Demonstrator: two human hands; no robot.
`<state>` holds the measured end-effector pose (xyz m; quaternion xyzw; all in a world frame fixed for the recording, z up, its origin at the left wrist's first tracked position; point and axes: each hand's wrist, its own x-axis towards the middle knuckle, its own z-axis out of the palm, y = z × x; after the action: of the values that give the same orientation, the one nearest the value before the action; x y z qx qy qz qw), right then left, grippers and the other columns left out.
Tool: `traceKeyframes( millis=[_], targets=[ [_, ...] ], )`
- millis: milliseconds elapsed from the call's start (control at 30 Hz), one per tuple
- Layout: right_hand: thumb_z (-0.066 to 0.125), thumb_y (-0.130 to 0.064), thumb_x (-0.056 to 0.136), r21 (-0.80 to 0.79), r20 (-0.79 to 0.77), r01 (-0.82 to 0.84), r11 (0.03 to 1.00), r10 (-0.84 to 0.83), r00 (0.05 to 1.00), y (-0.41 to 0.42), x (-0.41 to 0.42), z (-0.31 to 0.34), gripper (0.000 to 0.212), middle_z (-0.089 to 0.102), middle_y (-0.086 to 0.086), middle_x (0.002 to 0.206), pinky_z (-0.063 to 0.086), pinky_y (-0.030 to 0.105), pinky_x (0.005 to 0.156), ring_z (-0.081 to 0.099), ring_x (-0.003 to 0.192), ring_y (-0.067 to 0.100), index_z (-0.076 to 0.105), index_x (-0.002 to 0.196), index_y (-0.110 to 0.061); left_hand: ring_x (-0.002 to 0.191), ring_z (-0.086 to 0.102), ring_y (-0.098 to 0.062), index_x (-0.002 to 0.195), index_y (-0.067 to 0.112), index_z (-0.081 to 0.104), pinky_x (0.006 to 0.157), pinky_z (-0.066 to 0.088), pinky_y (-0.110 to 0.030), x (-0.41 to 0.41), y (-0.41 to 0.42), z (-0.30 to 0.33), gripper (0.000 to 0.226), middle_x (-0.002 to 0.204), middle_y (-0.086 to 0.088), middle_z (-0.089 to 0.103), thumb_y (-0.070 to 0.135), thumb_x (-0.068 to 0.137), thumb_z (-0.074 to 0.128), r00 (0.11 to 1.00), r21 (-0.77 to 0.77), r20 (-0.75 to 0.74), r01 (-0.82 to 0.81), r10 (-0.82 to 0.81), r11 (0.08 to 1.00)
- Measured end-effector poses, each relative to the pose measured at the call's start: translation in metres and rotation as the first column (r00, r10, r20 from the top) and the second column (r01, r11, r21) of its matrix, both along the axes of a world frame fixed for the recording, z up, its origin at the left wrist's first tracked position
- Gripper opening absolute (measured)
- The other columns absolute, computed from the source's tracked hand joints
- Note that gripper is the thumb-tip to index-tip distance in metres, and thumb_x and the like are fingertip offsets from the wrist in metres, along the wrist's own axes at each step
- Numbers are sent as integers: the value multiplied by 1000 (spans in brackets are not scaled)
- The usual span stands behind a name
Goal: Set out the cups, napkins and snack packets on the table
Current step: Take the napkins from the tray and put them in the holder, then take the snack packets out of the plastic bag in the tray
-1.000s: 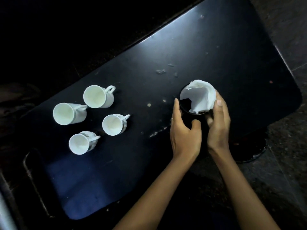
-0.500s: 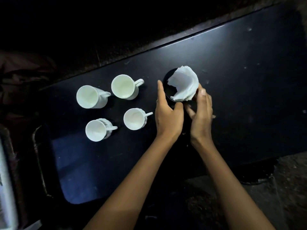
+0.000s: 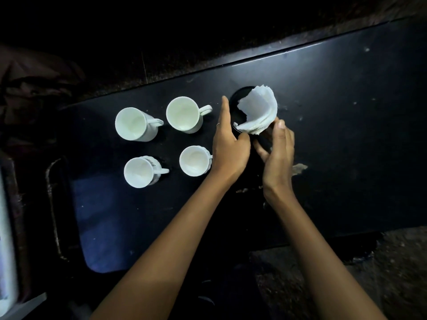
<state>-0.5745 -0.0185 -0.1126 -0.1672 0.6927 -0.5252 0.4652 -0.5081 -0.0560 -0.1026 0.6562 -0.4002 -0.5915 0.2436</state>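
Note:
Several white handled cups stand in a cluster on the dark table (image 3: 346,135), among them one at the back (image 3: 183,114), one at the left (image 3: 136,123) and one at the front (image 3: 138,172). Just right of them is a black round napkin holder (image 3: 236,100) with white napkins (image 3: 261,109) curled inside. My left hand (image 3: 228,148) presses the holder's left side, fingers straight and thumb at the front. My right hand (image 3: 279,153) cups its right side, thumb by the napkins. No snack packets are in view.
The table's far edge runs diagonally across the top, with dark floor beyond. Pale smudges (image 3: 299,168) mark the tabletop near my right hand. A dark raised rim (image 3: 55,204) borders the table's left end, and a white object (image 3: 7,227) sits at the left frame edge.
Both hands have slid the napkin holder leftward across the table until it sits close beside the cups. The cups have stayed in place.

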Motion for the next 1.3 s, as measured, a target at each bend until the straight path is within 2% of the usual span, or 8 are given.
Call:
traceKeyframes(
  millis=[233,433,500,567,633,733,967,1300],
  targets=[
    [34,-49,89,39,-19,1,999,-1,1000,1,0,0,44,47,-10,125,50,42,97,56,110,4,55,123,-31,142,28,-12,150,34,3,117,25,-37,3,3,1,86,156,1,27,-2,84,45,998,-17,26,64,-64,998],
    [34,-38,98,123,-107,39,992,-26,994,14,5,0,45,40,-13,127,43,40,106,47,124,11,42,138,-20,143,13,-1,152,24,8,108,11,-10,9,27,8,83,159,6,15,-1,83,47,983,-130,170,98,-75,987],
    [40,-30,99,143,-152,38,989,-16,988,23,7,0,38,42,-10,128,42,30,106,48,121,3,46,135,-20,142,18,-3,151,19,16,111,16,-12,14,40,9,77,157,4,22,-2,84,47,980,-171,189,90,-57,981],
    [46,-20,97,149,-212,12,989,20,977,33,13,2,37,45,-4,131,38,5,93,49,108,-11,48,133,-18,141,26,-6,149,17,23,111,23,-15,22,55,10,71,154,2,30,-3,85,46,978,-202,204,88,-46,975],
    [47,-14,95,163,-287,-27,986,74,955,45,23,5,37,47,-3,131,32,-5,84,49,104,-10,50,132,-17,138,34,-8,147,17,29,109,26,-12,34,70,11,67,151,2,37,-1,85,45,973,-228,226,91,-38,969],
    [47,-10,94,180,-366,-100,978,162,916,59,38,10,39,48,-9,127,35,12,101,46,119,2,50,132,-17,134,41,-8,144,18,37,104,27,-5,50,87,14,61,146,2,44,4,85,42,968,-244,248,89,-27,966],
    [49,-4,90,208,-582,-405,890,445,680,78,98,26,46,45,6,144,24,28,113,35,136,19,46,136,-8,139,34,-11,144,15,35,114,30,-32,113,115,22,57,147,-1,42,9,88,43,939,-302,344,133,-22,944],
    [50,-8,88,242,-657,-712,660,651,380,90,223,55,50,40,12,147,19,29,112,33,139,25,43,138,-5,143,25,-15,145,10,31,118,13,-23,252,153,42,57,151,-1,35,7,90,46,877,-313,455,-7,156,950]
  ],
)
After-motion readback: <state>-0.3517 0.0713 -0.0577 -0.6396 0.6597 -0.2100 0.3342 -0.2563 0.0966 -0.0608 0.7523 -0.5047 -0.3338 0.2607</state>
